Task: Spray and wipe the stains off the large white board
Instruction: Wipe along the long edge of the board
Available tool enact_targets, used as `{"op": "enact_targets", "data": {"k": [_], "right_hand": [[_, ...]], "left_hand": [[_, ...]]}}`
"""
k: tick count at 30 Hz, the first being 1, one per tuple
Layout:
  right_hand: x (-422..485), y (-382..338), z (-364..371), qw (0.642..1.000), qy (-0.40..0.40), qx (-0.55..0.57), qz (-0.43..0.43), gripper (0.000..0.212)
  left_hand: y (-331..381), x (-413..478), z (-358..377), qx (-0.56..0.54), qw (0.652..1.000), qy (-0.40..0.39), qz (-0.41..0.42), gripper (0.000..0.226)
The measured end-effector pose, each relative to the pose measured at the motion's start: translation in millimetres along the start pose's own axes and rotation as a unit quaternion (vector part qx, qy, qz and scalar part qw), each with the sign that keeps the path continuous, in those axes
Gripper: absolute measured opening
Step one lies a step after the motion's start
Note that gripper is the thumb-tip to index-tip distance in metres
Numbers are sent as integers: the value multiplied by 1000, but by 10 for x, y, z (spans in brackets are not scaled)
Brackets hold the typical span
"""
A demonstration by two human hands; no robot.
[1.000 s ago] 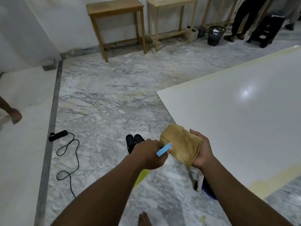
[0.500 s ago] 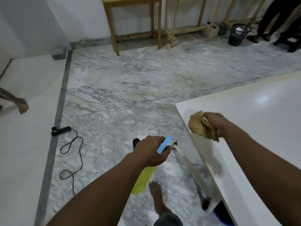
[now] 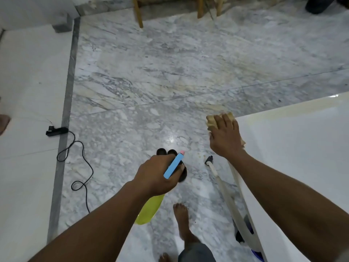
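Note:
The large white board (image 3: 294, 148) fills the right side, with a yellowish band along its far edge. My right hand (image 3: 225, 138) presses a tan cloth (image 3: 212, 120) flat onto the board's near left corner. My left hand (image 3: 157, 174) grips a spray bottle (image 3: 149, 210) with a yellow-green body and a light blue nozzle, held over the floor to the left of the board. The bottle's neck is hidden inside my fist.
A black cable and power strip (image 3: 56, 131) lie on the marble floor at the left. Black sandals (image 3: 164, 152) sit under my left hand. A white pole (image 3: 221, 182) leans beside the board's edge. My bare foot (image 3: 182, 218) stands below. Wooden table legs (image 3: 137, 14) stand at the back.
My right hand has carried the cloth from in front of me onto the board's corner and flattened it there. The view tipped down. My left hand still holds the bottle.

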State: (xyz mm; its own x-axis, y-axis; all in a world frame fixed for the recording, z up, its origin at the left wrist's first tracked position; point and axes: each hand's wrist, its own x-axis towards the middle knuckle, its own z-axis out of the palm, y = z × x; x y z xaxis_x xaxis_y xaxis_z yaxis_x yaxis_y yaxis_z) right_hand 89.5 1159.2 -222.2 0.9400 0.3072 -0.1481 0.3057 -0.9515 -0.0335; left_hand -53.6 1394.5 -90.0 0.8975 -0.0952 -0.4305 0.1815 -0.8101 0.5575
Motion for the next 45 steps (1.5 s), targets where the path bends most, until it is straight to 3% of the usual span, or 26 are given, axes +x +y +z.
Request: {"op": "enact_targets", "data": {"k": [5,7,16,26,31,38,45], "right_hand": [[-3,17,93,1000,-12,-13,14,76],[-27,0,86,1000,-6,-8,11,82],[-653,38,212,1000,-1,-6,6,86],[-2039,103,382,999,33,1,24,66],[-2863,138,545,998,42,-6,41,78],[-4005,201,709,997,47,8,59,81],[-4748,218,741,997,33,20,65,85]], "left_hand": [[28,107,125,-5,1000,-12,-8,25],[62,121,172,-4,1000,-18,-1,26],[126,-129,365,10,999,-27,29,29],[41,-973,798,37,995,-34,82,29],[-56,-1614,1215,36,993,-41,102,31],[-65,-2295,1773,57,986,-93,128,36],[135,-2676,2075,46,985,-91,141,36]]}}
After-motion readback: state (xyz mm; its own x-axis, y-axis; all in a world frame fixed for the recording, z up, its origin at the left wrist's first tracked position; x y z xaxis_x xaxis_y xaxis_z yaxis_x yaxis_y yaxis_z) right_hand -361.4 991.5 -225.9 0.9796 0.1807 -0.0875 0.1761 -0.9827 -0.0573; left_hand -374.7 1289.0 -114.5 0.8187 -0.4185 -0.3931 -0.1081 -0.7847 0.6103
